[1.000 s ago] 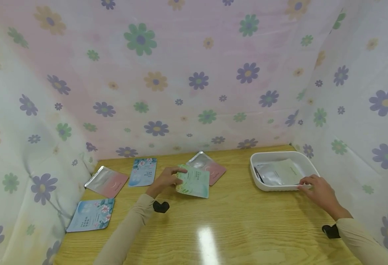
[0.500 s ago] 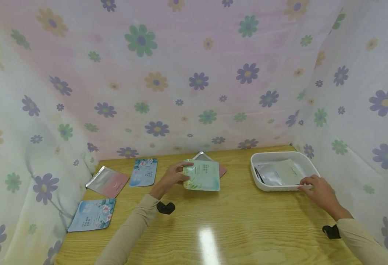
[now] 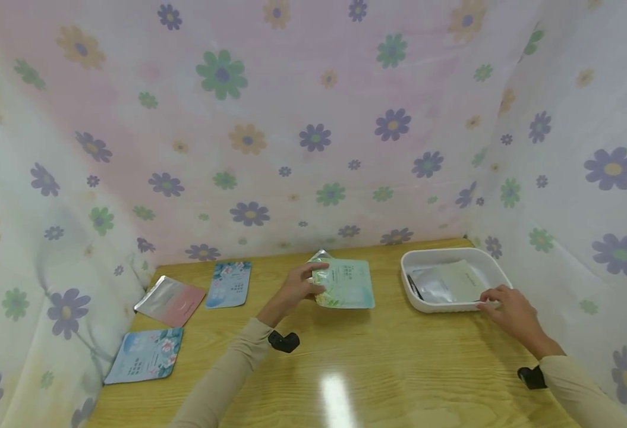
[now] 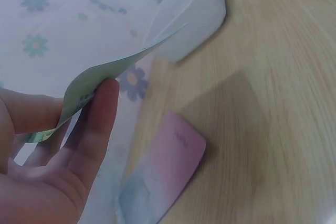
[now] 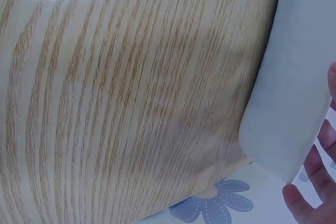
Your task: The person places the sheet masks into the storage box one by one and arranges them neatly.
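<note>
My left hand [image 3: 298,285] pinches a pale green sheet mask packet [image 3: 347,285] by its left edge, fingers on one face and thumb on the other. In the left wrist view the packet [image 4: 92,80] bends in a curve above the table. Beneath it lies a pink and silver packet [image 4: 173,156], mostly hidden in the head view. My right hand [image 3: 511,312] grips the near right rim of a white plastic tray [image 3: 441,307]. The right wrist view shows fingertips [image 5: 295,196] at that tray's edge. Inside lie a silver packet [image 3: 432,286] and a cream packet [image 3: 462,280].
To the left lie a pink and silver packet [image 3: 171,301], a blue floral packet [image 3: 229,284] and another blue floral packet [image 3: 144,355]. Flower-printed cloth [image 3: 313,107] walls the wooden table [image 3: 399,368] at the back and sides.
My left hand has carried the green packet up and rightward, across the pink packet toward the tray. My right hand stays on the tray rim. The head view has tilted slightly.
</note>
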Motion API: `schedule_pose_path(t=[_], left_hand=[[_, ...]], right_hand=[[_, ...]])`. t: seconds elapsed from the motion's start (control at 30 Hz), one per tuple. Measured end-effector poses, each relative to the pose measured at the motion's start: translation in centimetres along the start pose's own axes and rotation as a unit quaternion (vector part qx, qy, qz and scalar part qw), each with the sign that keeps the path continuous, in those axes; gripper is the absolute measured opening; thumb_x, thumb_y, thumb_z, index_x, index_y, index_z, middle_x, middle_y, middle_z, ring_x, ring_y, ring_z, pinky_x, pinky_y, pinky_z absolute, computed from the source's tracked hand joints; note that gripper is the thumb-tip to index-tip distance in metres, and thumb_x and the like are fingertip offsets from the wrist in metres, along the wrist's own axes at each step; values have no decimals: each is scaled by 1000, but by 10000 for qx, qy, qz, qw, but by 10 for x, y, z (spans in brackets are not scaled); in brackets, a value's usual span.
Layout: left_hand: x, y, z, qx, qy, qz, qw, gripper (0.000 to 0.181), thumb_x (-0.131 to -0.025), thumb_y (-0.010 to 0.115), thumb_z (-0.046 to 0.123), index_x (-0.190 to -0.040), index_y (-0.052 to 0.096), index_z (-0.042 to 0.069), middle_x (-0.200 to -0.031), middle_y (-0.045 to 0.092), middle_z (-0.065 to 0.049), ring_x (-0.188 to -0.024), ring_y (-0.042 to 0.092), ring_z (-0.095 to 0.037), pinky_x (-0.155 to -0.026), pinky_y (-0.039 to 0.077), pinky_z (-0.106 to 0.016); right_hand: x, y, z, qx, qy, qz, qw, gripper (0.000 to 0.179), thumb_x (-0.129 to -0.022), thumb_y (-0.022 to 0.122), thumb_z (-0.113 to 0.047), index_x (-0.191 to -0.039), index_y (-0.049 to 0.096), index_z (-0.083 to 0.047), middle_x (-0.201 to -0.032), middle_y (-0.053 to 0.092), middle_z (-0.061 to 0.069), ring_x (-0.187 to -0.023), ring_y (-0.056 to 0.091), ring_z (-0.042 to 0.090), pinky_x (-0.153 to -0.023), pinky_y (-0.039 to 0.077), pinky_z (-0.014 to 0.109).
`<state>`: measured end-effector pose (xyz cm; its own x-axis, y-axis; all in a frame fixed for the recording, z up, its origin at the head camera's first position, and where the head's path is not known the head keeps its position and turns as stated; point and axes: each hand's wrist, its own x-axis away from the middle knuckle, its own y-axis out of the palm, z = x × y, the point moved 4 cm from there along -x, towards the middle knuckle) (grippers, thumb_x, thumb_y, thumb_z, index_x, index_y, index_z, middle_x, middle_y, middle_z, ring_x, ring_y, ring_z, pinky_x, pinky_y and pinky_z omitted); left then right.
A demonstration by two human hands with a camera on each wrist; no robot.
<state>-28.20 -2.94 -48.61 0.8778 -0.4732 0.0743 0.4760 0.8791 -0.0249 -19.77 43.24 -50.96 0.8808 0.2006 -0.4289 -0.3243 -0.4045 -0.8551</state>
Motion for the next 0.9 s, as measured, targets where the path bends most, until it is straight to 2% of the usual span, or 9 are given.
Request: schedule_pose_path(t=[0.1, 0.23, 0.37, 0.43, 0.47, 0.6, 0.7, 0.77, 0.9], left_hand=[[-8, 11, 0, 276, 54, -50, 9996, 52, -87, 63, -4, -135, 53, 13, -150, 31, -9, -101, 59, -26, -65, 56, -38], [-19, 26, 3, 760, 60, -211, 9969, 53, -88, 59, -7, -137, 50, 11, -147, 34, -15, -72, 63, -22, -64, 57, -42], [-28, 41, 6, 903, 17, -203, 9957, 54, -88, 59, -7, -137, 50, 13, -137, 46, -17, -71, 62, -16, -65, 56, -36], [-32, 47, 8, 799, 34, -108, 9967, 53, -87, 61, -5, -135, 52, 14, -137, 48, -12, -62, 54, -12, -61, 51, -28], [-34, 50, 8, 782, 43, -85, 9969, 52, -87, 62, -5, -135, 53, 14, -131, 51, -11, -60, 50, -10, -58, 47, -25], [-43, 66, 9, 1172, 50, -106, 9930, 52, -87, 62, -7, -135, 52, 11, -116, 55, -6, -57, 49, -10, -54, 47, -26], [-49, 79, 10, 1550, 16, -191, 9877, 53, -87, 58, -11, -136, 50, 9, -95, 55, -6, -62, 55, -13, -59, 52, -30], [-54, 86, 10, 1597, 9, -172, 9870, 53, -87, 57, -12, -135, 51, 9, -84, 49, -5, -62, 53, -13, -63, 54, -35], [-63, 96, 8, 1534, -126, 7, 9881, 52, -86, 59, -11, -131, 56, 15, -76, 47, -4, -63, 56, -14, -79, 51, -54]], right_hand=[[1, -2, -1, -1, -2, 73, 10000, 14, -72, 80, -9, -78, 67, -12, -79, 59, 7, -70, 54, 29, -59, 42, 43], [0, -1, 0, 31, 30, 72, 10000, 15, -71, 80, -9, -78, 67, -13, -80, 59, 7, -70, 54, 29, -59, 41, 43], [1, 1, 0, 42, 22, 58, 10000, 15, -71, 80, -9, -78, 67, -12, -79, 59, 8, -69, 54, 29, -60, 42, 45], [1, 2, 0, 61, -3, 85, 9999, 15, -70, 81, -9, -77, 67, -12, -78, 59, 7, -68, 54, 29, -60, 42, 45], [1, 2, -1, 55, -7, 96, 9999, 15, -70, 81, -9, -77, 67, -12, -78, 59, 7, -68, 54, 29, -60, 42, 45], [0, 1, -2, 77, -49, 157, 9998, 16, -70, 81, -9, -77, 67, -12, -78, 59, 7, -68, 54, 28, -60, 42, 45], [0, 0, -1, 88, -56, 205, 9997, 16, -69, 81, -8, -76, 67, -12, -77, 59, 8, -67, 55, 28, -60, 43, 45], [0, 0, -1, 92, -41, 232, 9997, 17, -68, 81, -8, -76, 67, -12, -76, 59, 7, -67, 54, 28, -60, 42, 45], [0, 0, -2, 36, -26, 263, 9996, 17, -67, 82, -6, -76, 68, -10, -76, 59, 7, -67, 54, 27, -60, 42, 44]])
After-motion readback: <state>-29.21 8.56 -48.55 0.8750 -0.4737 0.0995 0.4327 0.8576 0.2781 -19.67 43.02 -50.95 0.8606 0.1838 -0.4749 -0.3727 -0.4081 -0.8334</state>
